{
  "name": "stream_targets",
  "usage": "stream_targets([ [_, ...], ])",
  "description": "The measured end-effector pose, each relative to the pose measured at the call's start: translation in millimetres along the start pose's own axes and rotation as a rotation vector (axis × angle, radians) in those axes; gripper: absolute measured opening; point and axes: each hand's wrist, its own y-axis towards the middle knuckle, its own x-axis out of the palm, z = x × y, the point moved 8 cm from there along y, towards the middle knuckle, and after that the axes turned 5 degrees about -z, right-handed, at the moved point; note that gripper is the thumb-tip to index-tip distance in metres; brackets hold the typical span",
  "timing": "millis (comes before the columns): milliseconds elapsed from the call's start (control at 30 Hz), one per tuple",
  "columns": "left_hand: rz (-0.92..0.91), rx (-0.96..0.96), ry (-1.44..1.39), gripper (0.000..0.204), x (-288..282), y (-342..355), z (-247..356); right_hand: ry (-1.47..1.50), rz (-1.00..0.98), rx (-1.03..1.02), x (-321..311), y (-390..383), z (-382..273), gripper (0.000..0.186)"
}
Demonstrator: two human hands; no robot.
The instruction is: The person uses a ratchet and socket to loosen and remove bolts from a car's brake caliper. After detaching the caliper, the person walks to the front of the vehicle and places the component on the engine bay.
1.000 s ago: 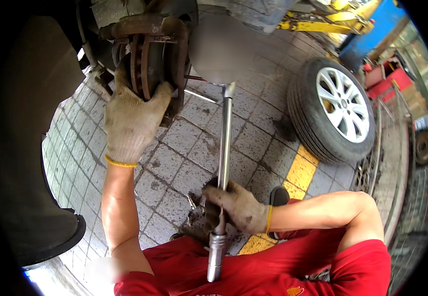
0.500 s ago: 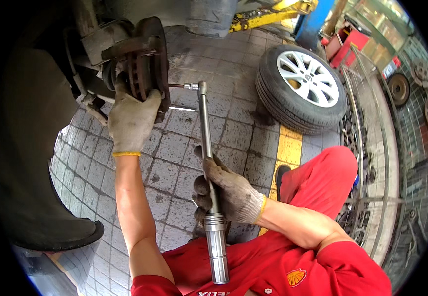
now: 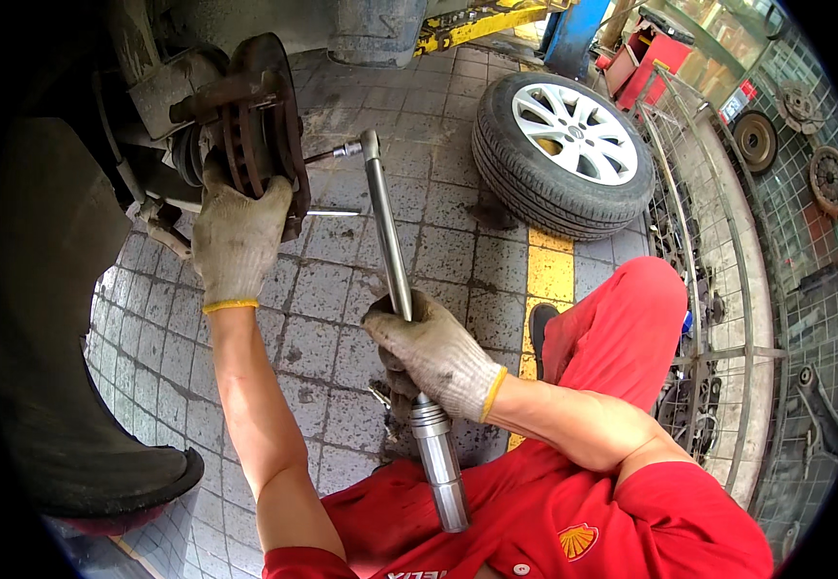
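Observation:
My left hand (image 3: 238, 241), in a grey work glove with a yellow cuff, grips the lower edge of a rusty brake disc (image 3: 291, 125), thumb on the near side and fingers partly hidden behind. My right hand (image 3: 448, 355), gloved alike, is closed around the shaft of a long steel torque wrench (image 3: 388, 227). The wrench's thick silver handle (image 3: 440, 463) hangs below that hand, over my lap. At its upper end, the head joins a socket with a thin extension (image 3: 346, 151) that points left into the brake assembly. A thin bright rod (image 3: 334, 212) shows below it.
A dark wheel arch liner (image 3: 52, 289) fills the left. An alloy wheel with its tyre (image 3: 564, 150) lies on the grey tiled floor (image 3: 419, 251), beside a yellow line. To the right stands a metal mesh rack (image 3: 728, 318) with car parts. A yellow lift arm (image 3: 482, 24) is at the back.
The wrench has tilted: its handle end has swung right, and my right hand has turned with it. My left hand stays on the brake disc. The whole view has shifted slightly.

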Motion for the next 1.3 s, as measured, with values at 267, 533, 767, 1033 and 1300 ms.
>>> stream_targets([
  [267,0.021,-0.019,0.017,0.088,1.3,2.3,-7.2,-0.167,0.087,-0.023,-11.9,11.0,20.8,0.019],
  [533,0.056,0.001,0.015,0.084,3.5,-0.8,-3.2,-0.300,0.103,-0.069,-22.2,28.0,42.6,0.027],
  [767,0.108,0.042,0.017,0.083,6.2,1.9,0.3,-0.415,0.116,-0.276,-33.8,40.7,50.5,0.025],
  [1033,0.120,0.040,0.026,0.095,13.8,13.0,-25.1,0.012,-0.056,0.135,-26.4,24.4,37.1,0.024],
  [1300,0.215,0.131,-0.007,0.085,11.7,10.9,-10.3,-0.295,0.062,-0.211,-42.3,51.9,55.6,0.024],
])
